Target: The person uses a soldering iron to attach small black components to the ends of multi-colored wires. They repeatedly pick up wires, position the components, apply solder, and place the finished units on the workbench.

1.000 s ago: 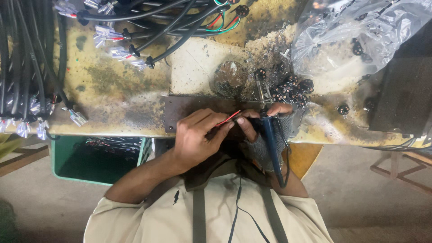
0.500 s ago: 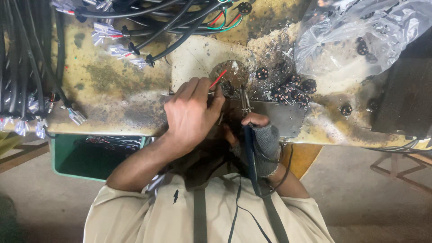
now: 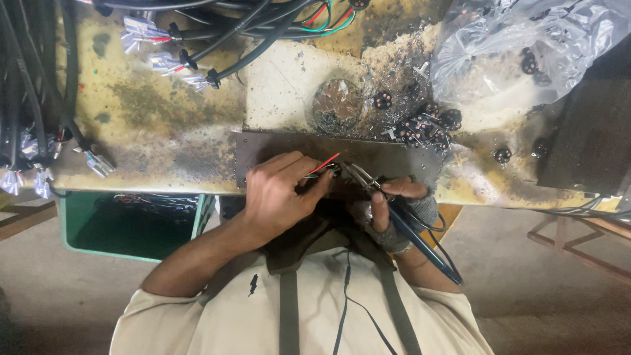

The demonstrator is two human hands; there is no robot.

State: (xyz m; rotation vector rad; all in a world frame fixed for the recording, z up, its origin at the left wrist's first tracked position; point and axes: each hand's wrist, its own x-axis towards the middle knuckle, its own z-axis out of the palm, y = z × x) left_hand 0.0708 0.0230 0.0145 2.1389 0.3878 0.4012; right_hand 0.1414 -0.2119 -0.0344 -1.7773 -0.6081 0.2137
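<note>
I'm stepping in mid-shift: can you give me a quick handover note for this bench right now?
Left hand: pinches thin wires, red and green, over the metal plate.
Right hand, in a fingerless glove: grips a blue-handled tool, its metal tip at the wire ends.
Small black round parts lie piled beyond the plate, more in the plastic bag.
Done: not visible. Left: the wire ends at the tool tip, probably.
</note>
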